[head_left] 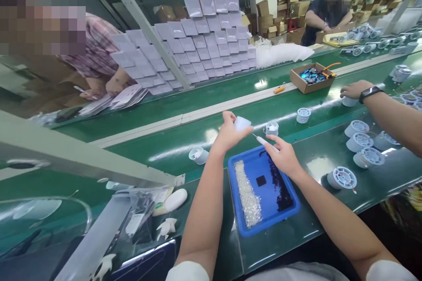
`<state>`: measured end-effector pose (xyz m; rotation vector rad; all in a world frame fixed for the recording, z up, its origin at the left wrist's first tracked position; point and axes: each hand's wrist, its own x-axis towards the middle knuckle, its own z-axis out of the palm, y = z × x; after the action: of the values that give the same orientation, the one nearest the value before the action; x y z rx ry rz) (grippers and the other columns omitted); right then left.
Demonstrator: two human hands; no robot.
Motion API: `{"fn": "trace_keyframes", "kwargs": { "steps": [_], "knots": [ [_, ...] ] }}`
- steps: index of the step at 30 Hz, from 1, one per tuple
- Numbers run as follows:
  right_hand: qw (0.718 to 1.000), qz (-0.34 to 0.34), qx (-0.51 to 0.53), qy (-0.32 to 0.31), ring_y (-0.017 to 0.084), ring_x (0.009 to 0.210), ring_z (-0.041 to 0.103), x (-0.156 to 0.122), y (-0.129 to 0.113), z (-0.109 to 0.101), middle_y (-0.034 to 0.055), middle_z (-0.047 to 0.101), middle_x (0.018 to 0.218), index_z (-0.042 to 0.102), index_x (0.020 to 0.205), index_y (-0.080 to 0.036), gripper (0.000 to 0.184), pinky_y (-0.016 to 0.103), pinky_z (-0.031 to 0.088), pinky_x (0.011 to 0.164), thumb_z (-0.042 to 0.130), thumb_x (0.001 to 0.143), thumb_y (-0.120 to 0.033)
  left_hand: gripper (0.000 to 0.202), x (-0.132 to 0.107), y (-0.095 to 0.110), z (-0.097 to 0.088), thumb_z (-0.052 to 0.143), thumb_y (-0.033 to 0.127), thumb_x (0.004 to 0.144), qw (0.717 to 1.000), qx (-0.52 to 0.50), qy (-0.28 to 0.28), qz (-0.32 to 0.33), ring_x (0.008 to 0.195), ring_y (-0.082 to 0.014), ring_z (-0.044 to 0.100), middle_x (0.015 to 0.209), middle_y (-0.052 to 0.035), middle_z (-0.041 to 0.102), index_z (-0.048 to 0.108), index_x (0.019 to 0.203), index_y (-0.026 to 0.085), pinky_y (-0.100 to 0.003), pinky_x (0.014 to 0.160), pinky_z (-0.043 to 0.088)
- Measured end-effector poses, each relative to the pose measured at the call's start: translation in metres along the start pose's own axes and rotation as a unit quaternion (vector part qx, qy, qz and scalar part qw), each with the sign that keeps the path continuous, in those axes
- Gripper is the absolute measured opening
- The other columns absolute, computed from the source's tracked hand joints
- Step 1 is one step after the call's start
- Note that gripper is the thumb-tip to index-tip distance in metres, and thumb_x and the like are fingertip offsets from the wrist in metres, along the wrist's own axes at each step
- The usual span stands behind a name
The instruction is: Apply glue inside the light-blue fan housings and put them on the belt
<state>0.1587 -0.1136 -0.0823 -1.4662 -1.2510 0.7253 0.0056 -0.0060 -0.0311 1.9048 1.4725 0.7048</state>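
My left hand is closed around a white cylindrical plastic housing, held tilted above the green belt. Between the fingers of my right hand is a slim white-handled tool with a thin metal tip. That tip points at the housing's lower edge; I cannot tell whether it touches. Below both hands lies a blue tray. It holds a strip of small clear-white pieces on the left, a strip of small black pieces on the right, and a black square between them.
More white housings stand on the belt, including one at left and one at right. Several fan-like housings sit on the right. A co-worker's hand reaches in there. A cardboard box stands behind; a metal post crosses left.
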Motion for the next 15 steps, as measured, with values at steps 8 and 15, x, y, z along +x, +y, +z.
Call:
{"fn": "trace_keyframes", "kwargs": {
  "steps": [8, 15],
  "knots": [
    [0.967, -0.032, 0.207, 0.144, 0.009, 0.051, 0.046, 0.004, 0.0, -0.009, -0.0078, 0.049, 0.058, 0.052, 0.076, -0.023, 0.027, 0.024, 0.04, 0.05, 0.073, 0.067, -0.037, 0.053, 0.028, 0.001, 0.04, 0.073, 0.03, 0.071, 0.934, 0.321, -0.156, -0.007, 0.133, -0.0443, 0.042, 0.131, -0.0235, 0.052, 0.059, 0.12, 0.013, -0.059, 0.109, 0.031],
    [0.951, -0.009, 0.306, -0.034, 0.01, 0.046, 0.053, 0.003, 0.003, -0.008, -0.0064, 0.054, 0.062, 0.053, 0.073, -0.022, 0.039, 0.025, 0.047, 0.045, 0.076, 0.068, -0.053, 0.017, 0.034, 0.025, 0.079, 0.06, 0.029, 0.079, 0.948, 0.157, -0.207, 0.184, 0.107, -0.024, 0.055, 0.107, -0.0034, 0.058, 0.067, 0.094, 0.027, -0.039, 0.096, 0.045]
  ]
}}
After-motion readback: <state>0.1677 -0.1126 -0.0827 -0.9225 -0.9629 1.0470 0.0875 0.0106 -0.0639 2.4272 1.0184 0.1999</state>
